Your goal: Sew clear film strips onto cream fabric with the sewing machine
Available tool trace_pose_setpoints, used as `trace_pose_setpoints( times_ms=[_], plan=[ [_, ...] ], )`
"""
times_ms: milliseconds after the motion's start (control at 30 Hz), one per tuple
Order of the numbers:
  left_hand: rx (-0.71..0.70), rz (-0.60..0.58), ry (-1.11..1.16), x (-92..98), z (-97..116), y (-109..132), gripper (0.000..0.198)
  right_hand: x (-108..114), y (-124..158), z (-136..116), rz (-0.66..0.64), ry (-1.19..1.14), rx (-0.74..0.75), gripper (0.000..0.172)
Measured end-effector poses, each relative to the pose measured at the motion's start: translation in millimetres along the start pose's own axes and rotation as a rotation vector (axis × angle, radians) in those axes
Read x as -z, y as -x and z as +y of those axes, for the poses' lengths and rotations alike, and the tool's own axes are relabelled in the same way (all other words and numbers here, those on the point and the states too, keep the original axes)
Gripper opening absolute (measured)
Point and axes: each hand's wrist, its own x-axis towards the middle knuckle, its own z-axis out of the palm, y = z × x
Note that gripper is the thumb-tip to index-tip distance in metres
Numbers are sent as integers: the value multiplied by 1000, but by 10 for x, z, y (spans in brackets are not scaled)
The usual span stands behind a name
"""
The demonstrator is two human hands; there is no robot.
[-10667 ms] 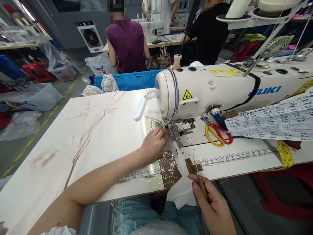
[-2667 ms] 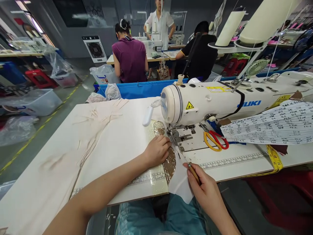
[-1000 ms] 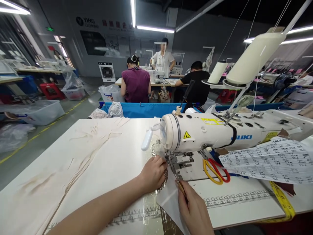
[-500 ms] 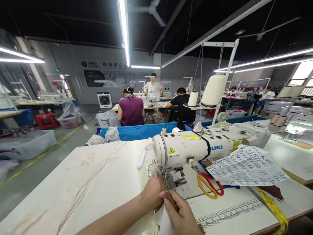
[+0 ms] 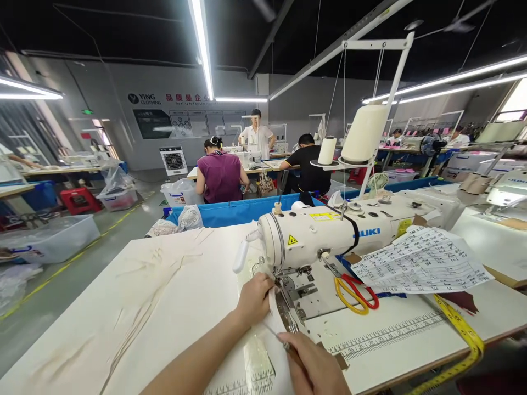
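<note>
My left hand (image 5: pixel 254 296) is closed on the edge of a white fabric piece (image 5: pixel 280 359), right beside the needle area of the white sewing machine (image 5: pixel 313 238). The fabric hangs down between my hands towards the table's front edge. In my closed right hand (image 5: pixel 319 362) is an awl (image 5: pixel 275 333) with a thin metal shaft and a brown handle, mostly covered by the fingers. Its tip points up and left, over the fabric. The machine head partly hides the needle and presser foot.
Red-and-yellow scissors (image 5: pixel 356 293) lie right of the needle area, near a handwritten sheet (image 5: pixel 424 263). A yellow tape measure (image 5: pixel 461 329) hangs over the front edge. Cream fabric strips (image 5: pixel 140 323) lie on the left. Thread cones (image 5: pixel 364 134) stand behind; co-workers sit beyond.
My right hand has moved down and away from the left, so the awl's shaft now shows. More of the white fabric is visible between the hands. The view has shifted slightly.
</note>
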Motion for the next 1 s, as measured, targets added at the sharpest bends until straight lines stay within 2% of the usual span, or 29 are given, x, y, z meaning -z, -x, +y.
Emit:
trace_pose_setpoints(
  times_ms=[67,167,300,400,833,1000],
  plan=[
    [0,-21,52,7,-55,-12,18,-8,23,-5,45,3,-99,31],
    [26,-71,125,10,-118,-27,17,20,19,25,41,63,-230,30],
    [72,-112,232,5,-173,-50,18,79,-33,134,-27,283,-336,35],
    [86,-121,295,11,-187,-68,20,75,-83,204,-73,387,-289,36],
    [118,-80,399,1,-203,-79,18,-76,-165,283,51,402,-184,35],
    [120,-69,411,-6,-201,-82,17,-80,-177,284,36,421,-174,38]
  ],
)
